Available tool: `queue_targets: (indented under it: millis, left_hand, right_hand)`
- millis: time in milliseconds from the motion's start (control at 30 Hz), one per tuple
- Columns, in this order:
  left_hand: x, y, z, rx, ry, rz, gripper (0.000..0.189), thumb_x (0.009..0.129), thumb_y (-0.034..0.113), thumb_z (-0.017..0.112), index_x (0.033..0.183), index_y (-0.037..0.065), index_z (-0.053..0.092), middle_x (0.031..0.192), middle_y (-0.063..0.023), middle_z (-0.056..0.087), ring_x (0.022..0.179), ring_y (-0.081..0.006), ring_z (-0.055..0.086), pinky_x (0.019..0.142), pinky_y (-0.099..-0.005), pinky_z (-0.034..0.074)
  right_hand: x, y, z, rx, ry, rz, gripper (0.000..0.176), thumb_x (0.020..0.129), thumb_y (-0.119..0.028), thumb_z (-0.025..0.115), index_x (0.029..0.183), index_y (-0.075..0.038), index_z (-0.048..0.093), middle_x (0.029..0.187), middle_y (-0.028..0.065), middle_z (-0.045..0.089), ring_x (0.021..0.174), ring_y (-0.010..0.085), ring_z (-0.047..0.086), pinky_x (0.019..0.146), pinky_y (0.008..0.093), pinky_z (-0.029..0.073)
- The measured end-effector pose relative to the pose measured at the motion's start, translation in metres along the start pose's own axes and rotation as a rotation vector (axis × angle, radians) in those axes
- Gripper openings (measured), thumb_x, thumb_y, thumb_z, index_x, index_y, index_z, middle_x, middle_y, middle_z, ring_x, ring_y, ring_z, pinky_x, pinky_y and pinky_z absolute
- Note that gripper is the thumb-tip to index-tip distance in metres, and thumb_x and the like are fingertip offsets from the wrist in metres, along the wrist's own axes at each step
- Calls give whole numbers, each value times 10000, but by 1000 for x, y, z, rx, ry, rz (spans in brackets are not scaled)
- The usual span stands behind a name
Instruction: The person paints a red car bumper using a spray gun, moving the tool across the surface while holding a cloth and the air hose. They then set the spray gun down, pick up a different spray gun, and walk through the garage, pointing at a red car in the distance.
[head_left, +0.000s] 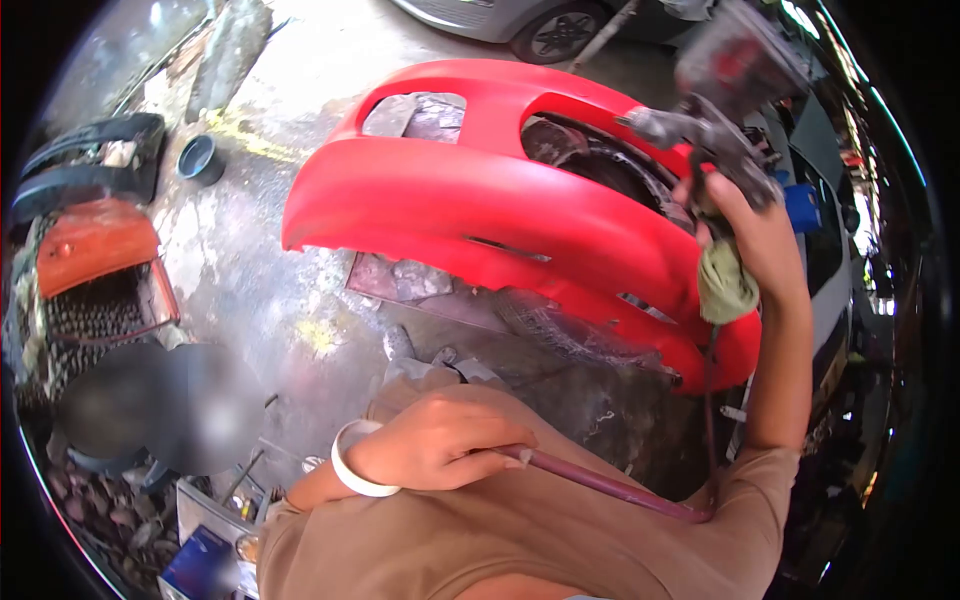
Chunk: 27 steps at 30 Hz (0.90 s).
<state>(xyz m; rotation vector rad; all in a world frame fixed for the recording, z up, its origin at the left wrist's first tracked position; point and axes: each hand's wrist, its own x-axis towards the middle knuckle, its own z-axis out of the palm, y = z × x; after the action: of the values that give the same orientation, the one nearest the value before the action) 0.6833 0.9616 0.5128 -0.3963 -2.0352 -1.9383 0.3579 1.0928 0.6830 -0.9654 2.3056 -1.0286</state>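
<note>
My right hand (745, 225) is wrapped round the handle of a spray gun (715, 140), raised over the right end of a red car bumper (420, 200). A blurred cup (740, 60) with reddish contents sits on top of the gun, whose nozzle points left. A greenish cloth (728, 283) is bunched below the handle, where the hose comes down. Close to my body, my left hand (440, 445) is closed on the dull red air hose (600, 485), which loops back toward the right arm. The bumper's long curved face is glossy, with openings in it.
A dark bucket (200, 160) stands on the stained concrete floor at left, near a dark bumper (85, 170) and an orange-red panel (100, 245). A parked car (450, 12) is at the back. A blue box (200, 562) lies at lower left, and a blue container (802, 207) is at right.
</note>
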Motion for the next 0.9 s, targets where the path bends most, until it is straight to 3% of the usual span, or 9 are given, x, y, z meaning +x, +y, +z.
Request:
queue_targets:
  millis: [133,200,300,400,500,600,733,867,900]
  left_hand:
    - [18,4,26,-6,-123,-57,212,1000,150,706,1182,46,738,951,-101,746,869,-287,734,751,-387,579]
    - [19,-2,45,-13,-158,-76,205,1021,173,693,1178,48,732,979,-108,748,891,-299,731,772,-392,581]
    - [24,-6,60,-56,-193,-145,219,1006,217,687,1135,41,694,963,-147,737,889,-380,699,770,-470,564]
    - [30,-9,61,-19,-313,-208,233,1037,226,688,1186,48,714,991,-133,752,904,-332,733,774,-416,588]
    - [31,-23,59,-19,-379,-206,235,1029,238,671,1166,50,703,961,-155,749,883,-367,722,752,-462,576]
    - [26,-44,38,-44,-465,-220,241,1028,249,657,1161,52,700,949,-161,749,872,-385,718,741,-490,571]
    - [5,-69,-24,-96,-616,-220,236,1033,247,649,1166,58,700,972,-157,755,888,-397,716,767,-497,571]
    - [-14,-81,-128,-78,-774,-243,219,1022,220,686,1150,46,715,1056,-149,749,974,-359,714,833,-447,574]
    - [-23,-85,-153,-49,-802,-230,212,1017,216,690,1142,47,716,1055,-148,747,973,-360,712,832,-449,572]
  right_hand:
    - [-77,47,12,298,127,-157,590,994,-459,730,1297,36,626,1062,150,738,679,126,639,601,269,524]
    - [-112,72,31,384,186,-148,856,875,-644,793,1289,82,603,1070,191,725,702,155,653,622,286,540]
    - [-154,100,66,495,215,-24,1044,741,-785,796,1260,101,607,1079,185,720,746,172,679,662,301,554]
    - [-182,124,89,612,95,37,949,773,-739,807,1223,78,632,1112,176,732,800,171,699,716,325,560]
    - [-191,127,106,710,139,90,920,775,-704,829,1213,82,636,1115,180,740,791,166,696,700,320,559]
    - [-183,123,125,582,270,106,935,775,-722,825,1206,81,619,1013,144,709,752,161,669,671,292,535]
    - [-151,90,163,537,399,64,774,836,-556,873,1214,84,657,1067,154,756,718,142,668,654,291,537]
    - [-105,26,217,398,524,119,651,860,-431,880,1246,50,674,1080,108,761,842,135,691,763,253,529]
    - [-90,3,228,344,504,156,537,893,-301,859,1270,35,677,1074,93,767,893,143,690,807,266,528]
